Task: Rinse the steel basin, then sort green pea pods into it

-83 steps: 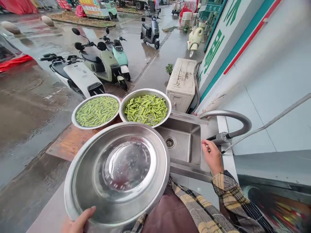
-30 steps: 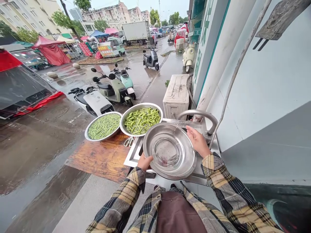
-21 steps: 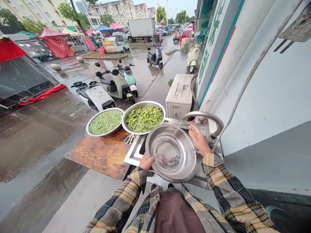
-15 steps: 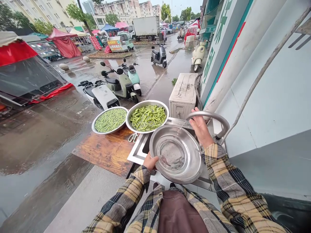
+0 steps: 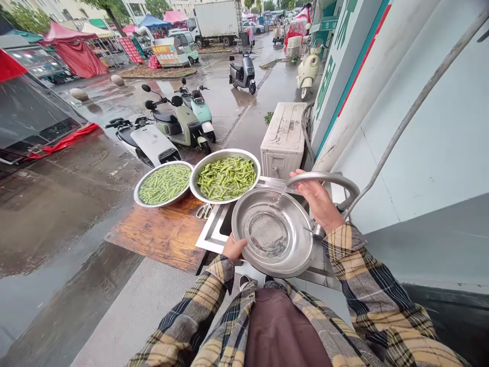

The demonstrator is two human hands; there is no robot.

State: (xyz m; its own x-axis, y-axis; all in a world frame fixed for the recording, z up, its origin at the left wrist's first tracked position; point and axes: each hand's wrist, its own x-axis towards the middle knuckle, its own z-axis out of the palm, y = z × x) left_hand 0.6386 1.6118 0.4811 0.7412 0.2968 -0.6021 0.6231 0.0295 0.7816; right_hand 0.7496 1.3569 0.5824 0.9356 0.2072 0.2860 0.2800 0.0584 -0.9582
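Observation:
My left hand (image 5: 233, 248) grips the near rim of an empty steel basin (image 5: 298, 239), which I hold over the steel sink (image 5: 211, 235). My right hand (image 5: 319, 200) is wrapped around the curved steel faucet spout (image 5: 336, 179) just above the basin's far rim. A thin stream of water falls from the spout end into the basin. Beyond the basin sit two steel basins of green pods: one (image 5: 225, 177) touching the sink's far corner and a flatter one (image 5: 164, 183) to its left.
A wooden board (image 5: 160, 235) lies left of the sink with scissors (image 5: 203, 210) on it. A white air-conditioner unit (image 5: 284, 133) stands behind the sink by the wall (image 5: 420, 127). Parked scooters (image 5: 171, 122) stand on wet pavement to the left.
The basin moved from in front of me to over the sink. My right hand rose from the faucet handle to grip the spout, and water started running into the basin.

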